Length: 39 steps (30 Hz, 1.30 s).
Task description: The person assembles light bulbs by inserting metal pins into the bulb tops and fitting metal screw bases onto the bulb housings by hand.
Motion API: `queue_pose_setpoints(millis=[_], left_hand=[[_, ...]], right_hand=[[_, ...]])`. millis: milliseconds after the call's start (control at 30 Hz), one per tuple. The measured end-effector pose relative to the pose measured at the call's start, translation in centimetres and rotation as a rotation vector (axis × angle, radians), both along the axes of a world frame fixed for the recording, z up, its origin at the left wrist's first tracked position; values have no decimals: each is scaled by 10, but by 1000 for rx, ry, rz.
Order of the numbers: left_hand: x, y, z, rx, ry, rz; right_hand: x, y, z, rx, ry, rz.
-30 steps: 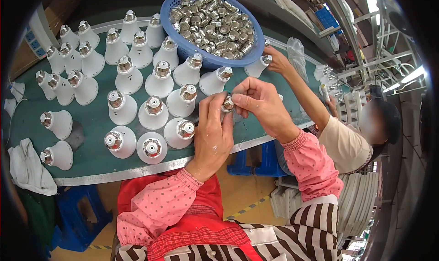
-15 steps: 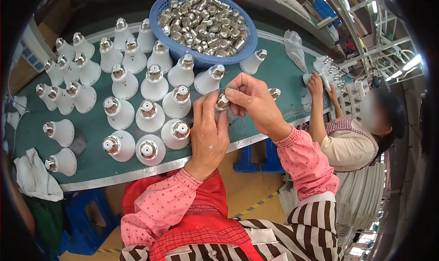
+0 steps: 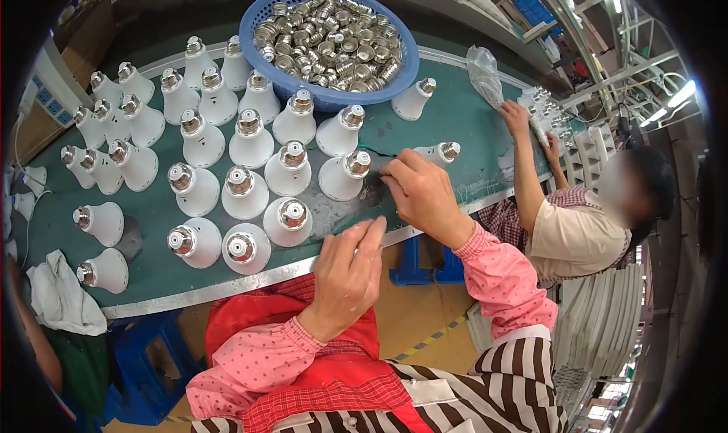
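Observation:
A white bulb housing with a silver screw cap (image 3: pixel 345 177) stands upright on the green table, at the right end of its row. Just right of it is my right hand (image 3: pixel 426 194), fingers bent and a little apart, with nothing visible in them. My left hand (image 3: pixel 347 274) hovers over the table's front edge, fingers stretched out and holding nothing. Nearest to its left stands another capped bulb housing (image 3: pixel 288 222). One more bulb housing (image 3: pixel 440 154) lies on its side behind my right hand.
A blue basket (image 3: pixel 254 69) full of loose metal screw caps (image 3: pixel 341 46) stands at the back. Several rows of capped bulb housings (image 3: pixel 203 141) fill the left. A white cloth (image 3: pixel 64 293) hangs at the front left. Another person (image 3: pixel 576 228) works on the right, near a plastic bag (image 3: pixel 485 76).
The bulb housing and cap between my hands now stand on the table, let go. My left hand has drawn down toward the edge; my right hand has lowered and moved slightly.

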<state>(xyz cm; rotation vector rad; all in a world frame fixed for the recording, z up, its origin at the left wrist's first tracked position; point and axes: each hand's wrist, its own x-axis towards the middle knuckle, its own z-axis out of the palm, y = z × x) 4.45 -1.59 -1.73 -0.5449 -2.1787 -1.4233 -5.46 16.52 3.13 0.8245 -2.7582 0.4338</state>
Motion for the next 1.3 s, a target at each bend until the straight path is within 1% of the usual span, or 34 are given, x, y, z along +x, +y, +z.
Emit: queue_pose_setpoints(millis=[100,200,300,400,600,700,800,900,1000,1100,1200,1300], left_hand=[[3,-5,-9,-24,18,-39],[6,-7,-13,-22,17,-64],[6,-10,-11,-22,-5,-78],[4,-13,-11,-13,-12,-69],[4,-14,-13,8,-15,-76],[3,-13,-13,14,-17,-81],[4,-14,-12,14,-23,-83],[5,-16,-11,14,-23,-93],[4,-17,-12,30,-15,-78],[5,-16,-12,34,-21,-76],[5,-14,-12,26,-31,-93],[5,-15,-13,31,-29,-85]], right_hand=[[3,-6,-1,46,-37,123],[-1,-6,-11,160,54,230],[1,-7,-9,245,41,252],[1,-7,-12,235,47,232],[9,-8,-9,35,-20,173],[9,-10,-13,46,23,182],[7,-13,-16,189,55,185],[3,-15,-16,244,95,216],[7,-8,-18,22,9,128],[14,-3,-17,-139,-202,6],[18,-5,-17,-132,-190,-23],[15,-10,-20,-48,5,72]])
